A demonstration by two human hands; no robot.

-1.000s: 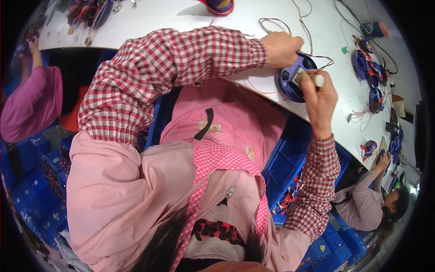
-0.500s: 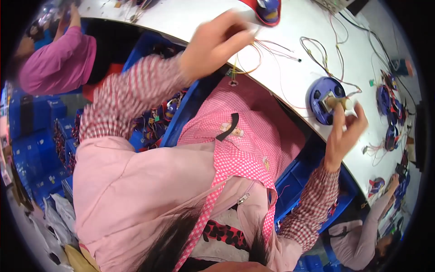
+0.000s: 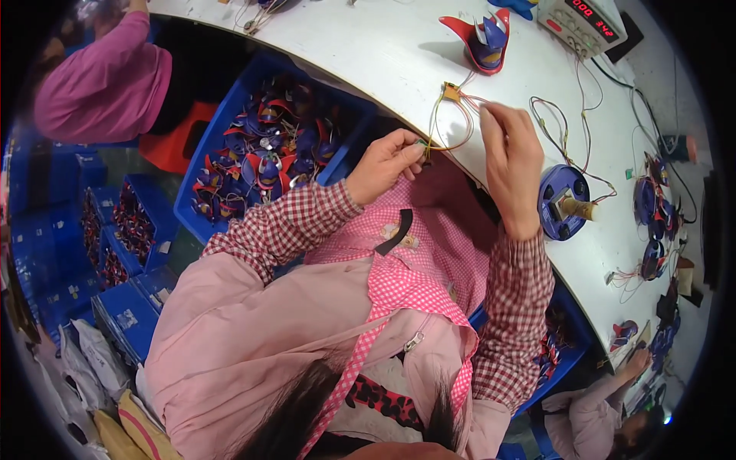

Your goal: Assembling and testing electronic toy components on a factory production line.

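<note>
Wires at the table's near edge are pinched at either end by left hand and right hand, fingers pressed together; slack is best kept gentle, away from the small board.

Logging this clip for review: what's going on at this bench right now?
A person at a white workbench holds a thin wire loom between both hands: the left hand pinches one end at the table edge, the right hand holds the other. A red-and-blue toy part and a blue round fixture sit on the bench. A blue bin of similar parts stands below, left.
</note>
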